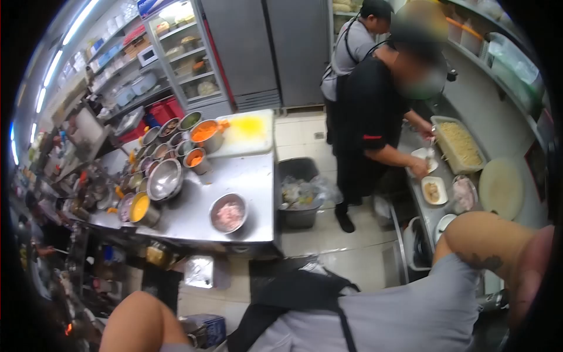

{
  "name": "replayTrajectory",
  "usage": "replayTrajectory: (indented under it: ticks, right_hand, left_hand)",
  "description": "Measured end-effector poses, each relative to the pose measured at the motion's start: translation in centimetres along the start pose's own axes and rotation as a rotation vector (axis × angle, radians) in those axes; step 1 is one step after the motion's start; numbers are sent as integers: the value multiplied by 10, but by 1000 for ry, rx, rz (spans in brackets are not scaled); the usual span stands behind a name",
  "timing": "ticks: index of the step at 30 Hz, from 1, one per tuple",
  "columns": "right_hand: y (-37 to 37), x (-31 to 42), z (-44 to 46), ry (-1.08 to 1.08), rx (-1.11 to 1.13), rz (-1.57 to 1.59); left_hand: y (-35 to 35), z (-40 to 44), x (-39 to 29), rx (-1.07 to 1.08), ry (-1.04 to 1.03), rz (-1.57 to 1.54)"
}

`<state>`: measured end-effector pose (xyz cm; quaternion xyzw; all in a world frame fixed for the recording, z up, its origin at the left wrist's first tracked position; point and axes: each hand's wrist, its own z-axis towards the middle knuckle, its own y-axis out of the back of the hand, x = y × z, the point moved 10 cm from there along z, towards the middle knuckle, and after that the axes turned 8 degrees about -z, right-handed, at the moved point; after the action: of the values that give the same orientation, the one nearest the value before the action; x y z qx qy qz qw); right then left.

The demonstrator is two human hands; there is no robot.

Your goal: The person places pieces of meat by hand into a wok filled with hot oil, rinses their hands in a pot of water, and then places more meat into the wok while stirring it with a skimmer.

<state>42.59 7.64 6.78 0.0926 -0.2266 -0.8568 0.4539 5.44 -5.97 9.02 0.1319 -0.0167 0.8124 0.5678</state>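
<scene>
One long pan (471,168) lengthwise along counter (430,212)

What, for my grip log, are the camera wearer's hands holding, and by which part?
That cannot be told: the left arm and right arm show, but neither hand's hold is visible.

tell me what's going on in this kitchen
A co-worker in black has both hands at a small white tray on the right-hand counter, near a tub of pale food. The camera wearer's bare arms show, but their hands can't be made out. A bowl of pink food stands on the steel table.
</scene>
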Motion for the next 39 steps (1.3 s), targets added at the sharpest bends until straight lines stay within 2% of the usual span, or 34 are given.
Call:
replayTrajectory:
  ticks: [18,23,30,39]
  right_hand:
    - [-77,-18,16,-69,65,270]
    - [-94,-15,27,-101,85,352]
    - [-119,1,40,-64,121,416]
    - [-154,12,52,-29,168,531]
  left_hand:
    - [23,12,-60,-1,-90,210]
    - [29,43,-104,105,-98,343]
    - [31,53,-159,115,-196,496]
    - [24,52,-179,165,-217,622]
